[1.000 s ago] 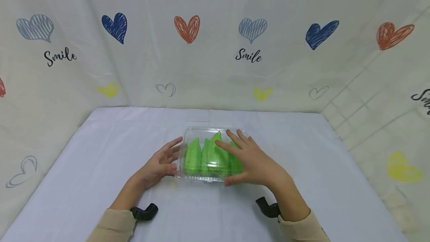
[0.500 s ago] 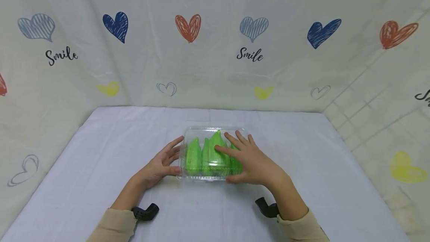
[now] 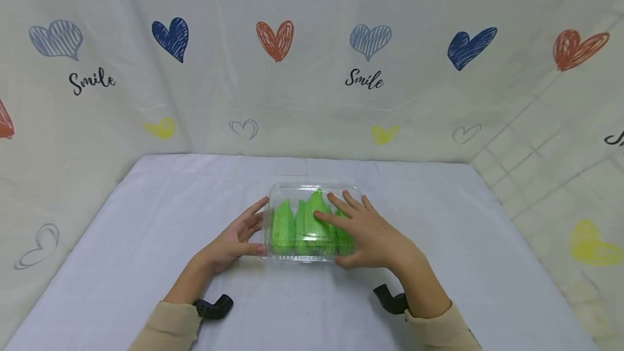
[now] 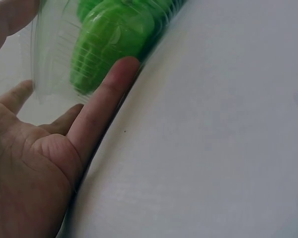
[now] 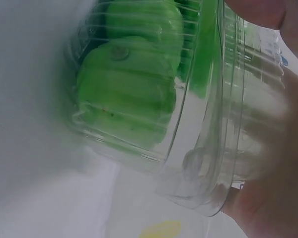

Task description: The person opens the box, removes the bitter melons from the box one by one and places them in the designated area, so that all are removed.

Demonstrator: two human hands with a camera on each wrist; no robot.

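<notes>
A clear plastic clamshell box (image 3: 292, 190) sits on the white cloth with its lid down. Inside lie several bright green, pointed, vegetable-like pieces (image 3: 282, 229); the left wrist view shows bumpy skin on one green piece (image 4: 109, 47). My left hand (image 3: 234, 240) is at the box's left end, thumb straight along the front corner and fingers extended beside the wall. Over the right end spreads my right hand (image 3: 372, 234), fingers straight across the lid and thumb by the front edge. It hides the box's right end in the head view.
White cloth (image 3: 302, 307) covers the table around the box. A pale backdrop (image 3: 312, 102) printed with hearts and "Smile" rises behind and at both sides. Black wrist-camera mounts (image 3: 214, 306) stick out inward from both wrists.
My left thumb has come in against the box's front corner, and my right thumb has shifted slightly right along the front edge. The box has hardly moved.
</notes>
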